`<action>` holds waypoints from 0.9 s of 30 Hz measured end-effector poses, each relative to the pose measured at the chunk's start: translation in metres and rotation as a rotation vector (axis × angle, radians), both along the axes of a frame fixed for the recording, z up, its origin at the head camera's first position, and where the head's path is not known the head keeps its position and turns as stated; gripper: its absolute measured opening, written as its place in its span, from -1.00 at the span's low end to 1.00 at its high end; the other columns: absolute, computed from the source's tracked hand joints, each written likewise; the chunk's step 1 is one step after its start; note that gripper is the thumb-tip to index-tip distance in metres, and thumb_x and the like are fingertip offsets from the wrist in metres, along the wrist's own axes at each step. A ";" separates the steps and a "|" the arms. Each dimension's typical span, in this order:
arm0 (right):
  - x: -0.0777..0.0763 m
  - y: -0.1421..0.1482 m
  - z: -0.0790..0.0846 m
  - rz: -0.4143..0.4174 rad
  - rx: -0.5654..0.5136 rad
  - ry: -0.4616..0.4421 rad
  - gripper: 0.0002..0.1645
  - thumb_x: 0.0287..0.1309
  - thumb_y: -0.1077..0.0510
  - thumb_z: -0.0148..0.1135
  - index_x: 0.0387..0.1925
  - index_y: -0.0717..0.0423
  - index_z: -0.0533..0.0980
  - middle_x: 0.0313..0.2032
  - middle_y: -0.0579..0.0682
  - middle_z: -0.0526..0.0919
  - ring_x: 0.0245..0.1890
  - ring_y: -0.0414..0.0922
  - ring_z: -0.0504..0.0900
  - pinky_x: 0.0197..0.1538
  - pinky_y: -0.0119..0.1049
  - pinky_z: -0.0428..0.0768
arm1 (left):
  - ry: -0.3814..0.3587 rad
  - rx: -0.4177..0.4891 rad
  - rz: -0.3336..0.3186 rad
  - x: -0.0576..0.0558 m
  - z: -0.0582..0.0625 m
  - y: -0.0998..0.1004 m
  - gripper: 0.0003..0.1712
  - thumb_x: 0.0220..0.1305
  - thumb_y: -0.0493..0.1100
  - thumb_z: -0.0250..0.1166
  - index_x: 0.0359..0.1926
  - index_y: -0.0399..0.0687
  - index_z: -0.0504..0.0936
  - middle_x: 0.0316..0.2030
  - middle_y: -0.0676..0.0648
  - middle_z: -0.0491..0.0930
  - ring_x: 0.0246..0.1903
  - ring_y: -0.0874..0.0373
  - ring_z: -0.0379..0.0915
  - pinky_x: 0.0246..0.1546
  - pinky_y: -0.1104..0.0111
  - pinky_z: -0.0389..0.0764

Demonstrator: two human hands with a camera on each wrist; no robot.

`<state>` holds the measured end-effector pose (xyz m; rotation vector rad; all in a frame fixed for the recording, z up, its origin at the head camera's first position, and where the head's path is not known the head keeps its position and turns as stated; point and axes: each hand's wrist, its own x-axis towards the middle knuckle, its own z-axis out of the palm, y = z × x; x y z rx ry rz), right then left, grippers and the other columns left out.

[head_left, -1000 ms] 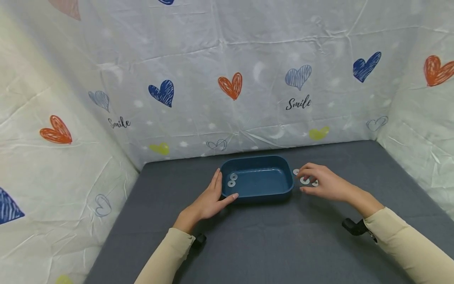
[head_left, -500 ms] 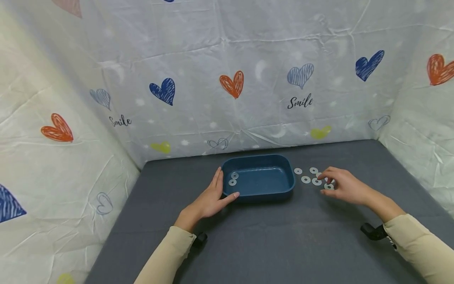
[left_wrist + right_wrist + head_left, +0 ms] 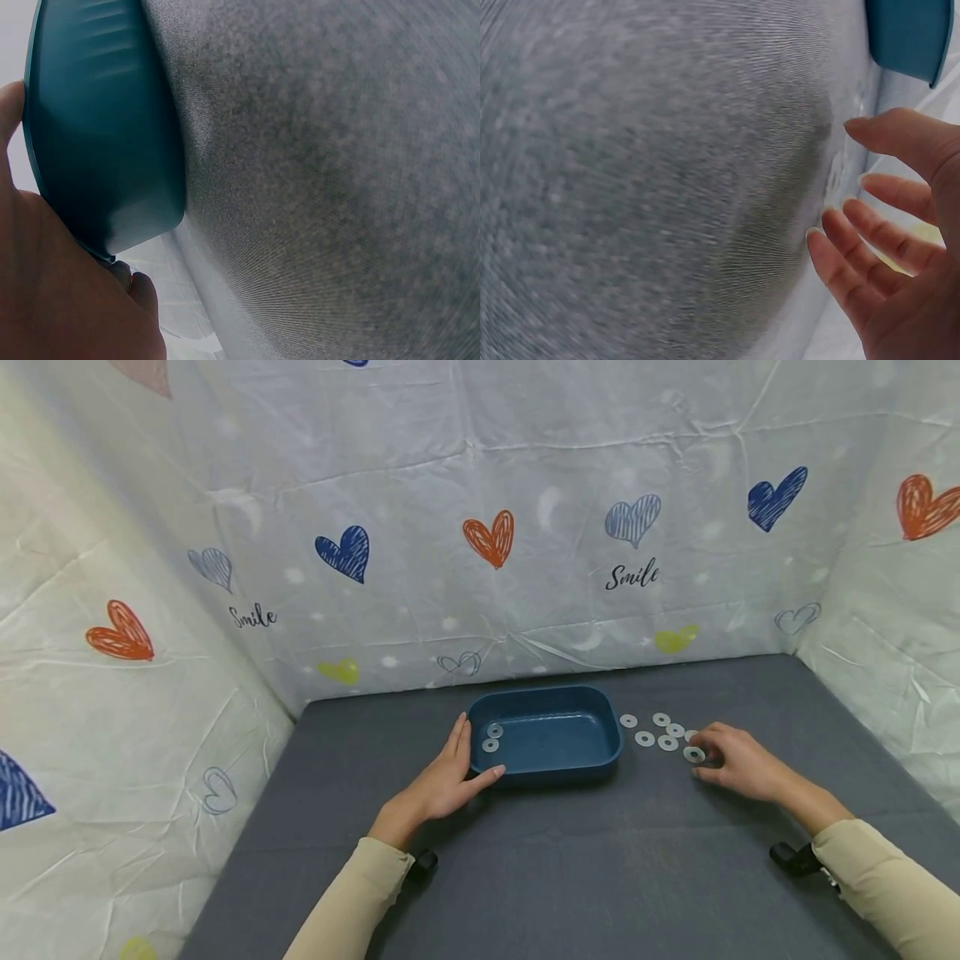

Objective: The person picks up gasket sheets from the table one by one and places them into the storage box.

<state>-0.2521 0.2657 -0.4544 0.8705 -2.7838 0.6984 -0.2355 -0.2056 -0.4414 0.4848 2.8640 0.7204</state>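
Observation:
A dark blue rectangular tray point(image 3: 558, 774) stands near the back of the table in the head view. My left hand point(image 3: 441, 783) rests at its front left corner, fingers straight along the left side, thumb across the front rim. The left wrist view shows this hand point(image 3: 67, 292) against the tray wall point(image 3: 112, 135). Two flat metal washers point(image 3: 485, 746) lie inside the tray at the left. My right hand point(image 3: 742, 766) is low over the right end of a group of loose washers, thumb and fingers apart around the nearest washer point(image 3: 687, 755).
Several more washers point(image 3: 662, 743) lie between the tray and my right hand. The dark grey table point(image 3: 570, 877) meets a heart-printed white cloth point(image 3: 555, 610) at the back, and the same cloth hangs at both sides.
My right hand has moved right, away from the tray's edge, then lowered to the washers at the far end. The left hand and the tray stay as they were.

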 end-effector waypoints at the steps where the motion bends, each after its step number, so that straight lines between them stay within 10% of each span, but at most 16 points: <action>1: 0.000 0.000 -0.001 -0.006 0.001 -0.003 -0.58 0.02 0.23 0.56 -0.09 0.34 0.65 -0.20 0.09 0.64 -0.33 -0.14 0.54 -0.26 -0.18 0.53 | -0.002 0.000 0.001 0.000 0.000 0.000 0.30 0.35 0.59 -0.04 0.62 -0.16 -0.42 0.61 -0.03 -0.61 0.60 -0.07 -0.35 0.51 -0.06 0.02; 27: -0.023 -0.007 -0.001 -0.061 0.005 -0.125 -0.77 0.05 0.25 0.45 -0.26 0.32 0.66 -0.36 0.06 0.68 -0.44 -0.18 0.60 -0.29 -0.13 0.60 | -0.021 -0.001 0.004 0.000 0.002 0.000 0.30 0.35 0.60 -0.04 0.62 -0.14 -0.43 0.61 -0.01 -0.62 0.60 -0.07 -0.36 0.51 -0.07 0.02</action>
